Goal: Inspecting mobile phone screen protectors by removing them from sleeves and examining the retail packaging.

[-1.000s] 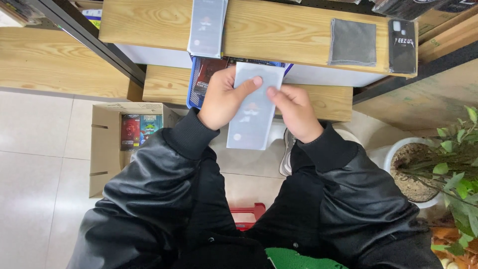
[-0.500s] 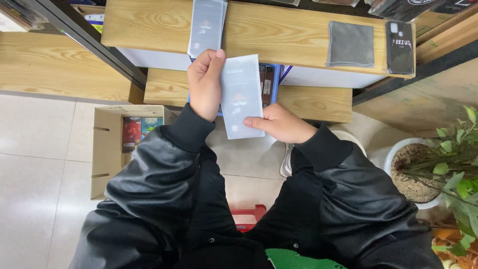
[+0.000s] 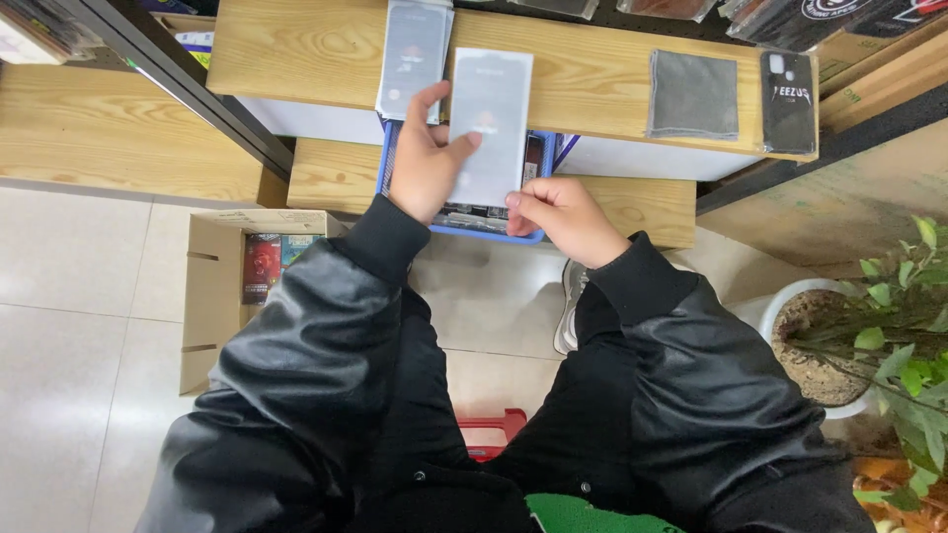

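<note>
Below, blue basket (image 3: 538, 235) holds packets (image 3: 484, 214).

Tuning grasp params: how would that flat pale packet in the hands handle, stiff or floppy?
The pale packet stays flat though held only at its lower part by the left hand and right hand, so probably stiff. It is thin, so likely light. Its smooth face may be slippery.
</note>
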